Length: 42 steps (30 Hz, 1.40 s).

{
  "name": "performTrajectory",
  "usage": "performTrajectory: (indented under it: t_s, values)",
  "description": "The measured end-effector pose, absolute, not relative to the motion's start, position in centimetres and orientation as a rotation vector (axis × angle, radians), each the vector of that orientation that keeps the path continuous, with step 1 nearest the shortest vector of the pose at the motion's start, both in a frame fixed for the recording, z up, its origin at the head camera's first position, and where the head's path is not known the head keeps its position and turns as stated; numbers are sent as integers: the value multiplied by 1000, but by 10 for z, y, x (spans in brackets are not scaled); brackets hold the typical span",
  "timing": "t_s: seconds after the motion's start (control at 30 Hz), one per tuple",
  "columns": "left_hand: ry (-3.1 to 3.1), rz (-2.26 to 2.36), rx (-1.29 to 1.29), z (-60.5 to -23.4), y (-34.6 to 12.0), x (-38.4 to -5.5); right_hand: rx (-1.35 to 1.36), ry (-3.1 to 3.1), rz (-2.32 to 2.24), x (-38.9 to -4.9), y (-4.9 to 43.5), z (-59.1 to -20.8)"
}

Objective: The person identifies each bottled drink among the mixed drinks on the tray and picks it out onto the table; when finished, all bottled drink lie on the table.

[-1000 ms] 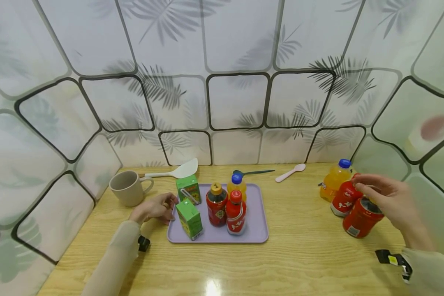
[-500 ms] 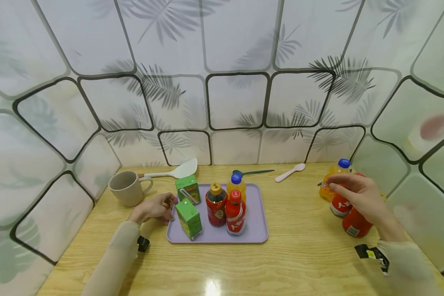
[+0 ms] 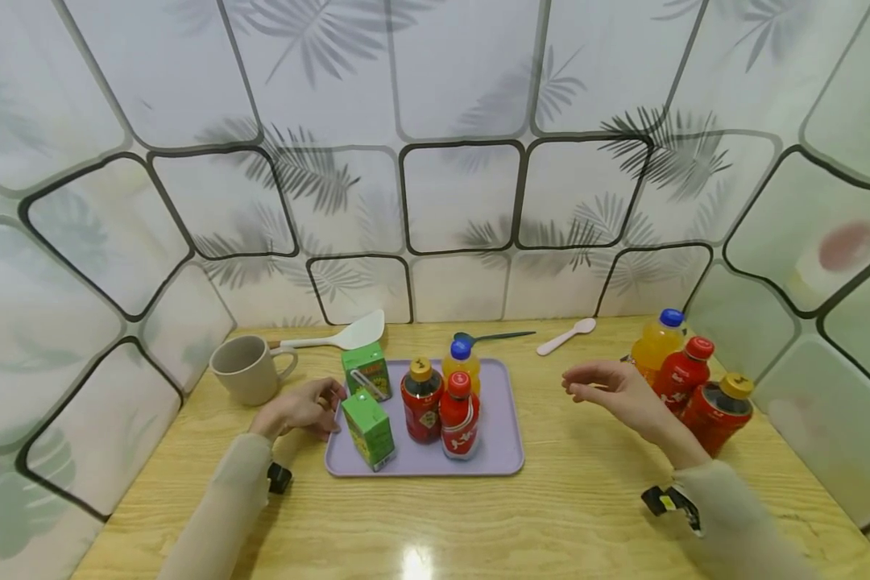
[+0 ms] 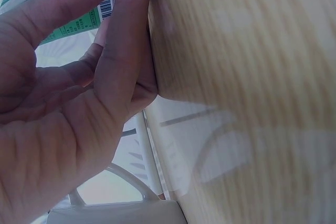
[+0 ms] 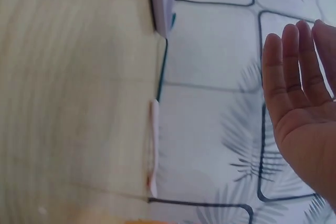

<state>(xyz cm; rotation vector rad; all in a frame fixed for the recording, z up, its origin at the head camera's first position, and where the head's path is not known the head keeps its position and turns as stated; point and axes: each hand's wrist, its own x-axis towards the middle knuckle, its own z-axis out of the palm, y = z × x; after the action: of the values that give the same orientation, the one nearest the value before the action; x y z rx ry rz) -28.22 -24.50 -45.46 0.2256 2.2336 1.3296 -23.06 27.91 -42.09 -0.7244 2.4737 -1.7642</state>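
Note:
At the left edge of the lilac tray (image 3: 493, 459), my left hand (image 3: 300, 409) pinches the rim between thumb and curled fingers (image 4: 123, 40). Two green drink cartons, one at the back (image 3: 366, 370) and one in front (image 3: 370, 431), stand at that end of the tray. Beside them are a dark red bottle with a yellow cap (image 3: 422, 407), a red bottle (image 3: 460, 423) and an orange juice bottle (image 3: 464, 366). My right hand (image 3: 619, 395) holds nothing, its fingers relaxed, over the table between tray and right-hand bottles. In the right wrist view its fingers (image 5: 294, 72) extend loosely.
At the right stand an orange juice bottle (image 3: 656, 346), a red bottle (image 3: 685, 374) and a yellow-capped bottle (image 3: 721, 415). A grey mug (image 3: 246, 370) is at the left. Along the wall lie a white spatula (image 3: 358, 332), a dark spoon (image 3: 493, 337) and a pink spoon (image 3: 567, 337).
My right hand has moved left, away from the bottles on the right, uncovering them. My left hand stays at the tray's edge, and the tray has not moved.

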Motion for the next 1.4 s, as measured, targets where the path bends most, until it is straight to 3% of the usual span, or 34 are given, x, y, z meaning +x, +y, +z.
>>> performTrajectory:
  t_s: [0.57,1.4]
  values:
    - [2223,1335,252,-451,-245,-281,-614,2297,-1741,-243,242,-452]
    - [2221,1360,265,-453,-244,-279,-643,2315,-1759,-269,176,-436]
